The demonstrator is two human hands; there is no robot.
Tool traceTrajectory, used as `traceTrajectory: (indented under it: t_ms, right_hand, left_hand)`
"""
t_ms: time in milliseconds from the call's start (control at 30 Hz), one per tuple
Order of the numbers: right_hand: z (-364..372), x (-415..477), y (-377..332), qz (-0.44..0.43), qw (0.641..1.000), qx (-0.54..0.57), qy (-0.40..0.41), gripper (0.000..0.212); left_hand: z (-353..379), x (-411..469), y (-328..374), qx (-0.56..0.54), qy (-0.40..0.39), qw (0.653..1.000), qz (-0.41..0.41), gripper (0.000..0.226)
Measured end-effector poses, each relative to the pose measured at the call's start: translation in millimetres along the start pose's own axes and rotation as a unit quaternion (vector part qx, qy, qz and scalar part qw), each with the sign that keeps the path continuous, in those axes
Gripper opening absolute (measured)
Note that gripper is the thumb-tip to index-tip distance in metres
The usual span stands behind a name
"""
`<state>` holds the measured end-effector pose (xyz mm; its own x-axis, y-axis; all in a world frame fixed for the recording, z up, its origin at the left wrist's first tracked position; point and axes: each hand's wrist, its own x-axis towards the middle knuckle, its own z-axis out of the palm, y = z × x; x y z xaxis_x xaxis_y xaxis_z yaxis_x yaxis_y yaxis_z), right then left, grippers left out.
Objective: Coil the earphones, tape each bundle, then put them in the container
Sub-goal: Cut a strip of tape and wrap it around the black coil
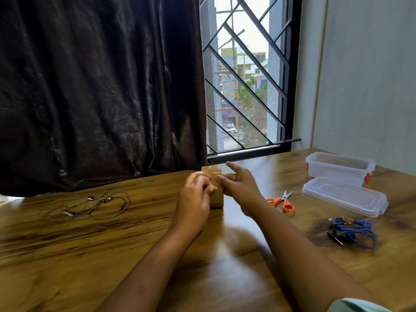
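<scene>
From the head view, the only one there is, both hands meet at the middle of the wooden table [90,255] over a brown tape roll [216,199] standing on its edge. The left hand [195,194] has its fingers curled against the near side of the roll, I judge to steady it so it cannot roll off. The right hand [239,186] is at the roll's 3 o'clock side with its forefinger stretched out toward 11 o'clock and the other fingers bent in. It looks like it is hunting for the tape's loose end, but the blur keeps me from telling whether it pinches anything.

At 9 o'clock from the hands, the grey earphones [90,207] lie loose and uncoiled, well apart from everything else. At 4 o'clock, the blue earphones [353,228] sit gathered in a bundle with what looks like a brownish band on top. They are on the table, not in the container [333,173], which stands open at 2 o'clock with its lid [344,197] laid flat just in front of it, presumably ready for dropping bundles in. The orange scissors [282,201] rest at 3 o'clock, near the right wrist, handy for cutting a strip.

Behind, a dark curtain [90,86] hangs at 10 o'clock beside a barred window [245,75].
</scene>
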<state>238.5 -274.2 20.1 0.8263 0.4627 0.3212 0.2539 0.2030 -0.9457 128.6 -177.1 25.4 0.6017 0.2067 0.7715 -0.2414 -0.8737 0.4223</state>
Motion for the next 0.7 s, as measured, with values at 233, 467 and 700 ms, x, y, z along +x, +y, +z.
traceTrajectory:
  t_ms: [233,467,700]
  right_hand:
    - [3,-10,-10,0.001,0.997,0.032,-0.07,0.03]
    - [-2,-16,-15,0.009,0.99,-0.048,-0.134,0.076]
    - [0,-16,-21,-0.034,0.989,-0.063,-0.13,0.067]
  left_hand:
    - [-10,3,2,-0.208,0.023,0.971,-0.114,0.007]
    - [-17,5,2,-0.304,0.016,0.936,-0.175,0.01]
    - [-20,9,3,-0.314,0.021,0.937,-0.15,0.017]
